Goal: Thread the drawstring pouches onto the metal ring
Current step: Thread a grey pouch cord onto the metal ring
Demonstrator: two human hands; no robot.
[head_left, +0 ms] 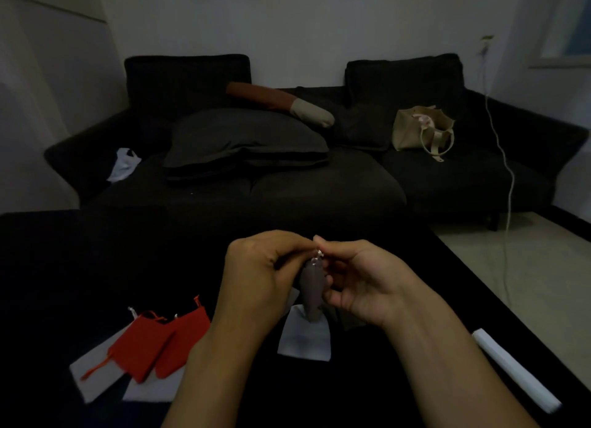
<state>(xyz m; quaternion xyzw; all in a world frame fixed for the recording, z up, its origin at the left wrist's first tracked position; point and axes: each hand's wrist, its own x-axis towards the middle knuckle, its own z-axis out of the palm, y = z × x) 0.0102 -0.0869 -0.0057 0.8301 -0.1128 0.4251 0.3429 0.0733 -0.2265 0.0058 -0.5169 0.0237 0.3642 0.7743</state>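
Over the black table, my left hand (256, 274) and my right hand (358, 280) meet fingertip to fingertip. Between them a small glint of the metal ring (317, 257) shows. A grey-brown drawstring pouch (311, 296) hangs down from that spot, between my two hands. Which fingers pinch the ring and which the pouch cord is too dark to tell. Two red pouches (156, 341) lie on the table to the left, overlapping white pouches (92, 376). Another white pouch (303, 338) lies flat under the hanging one.
A white rolled object (515, 368) lies near the table's right edge (511, 309). Behind the table stands a dark sofa (319, 184) with cushions and a beige bag (422, 130). A white cable (508, 184) hangs down to the pale floor at the right.
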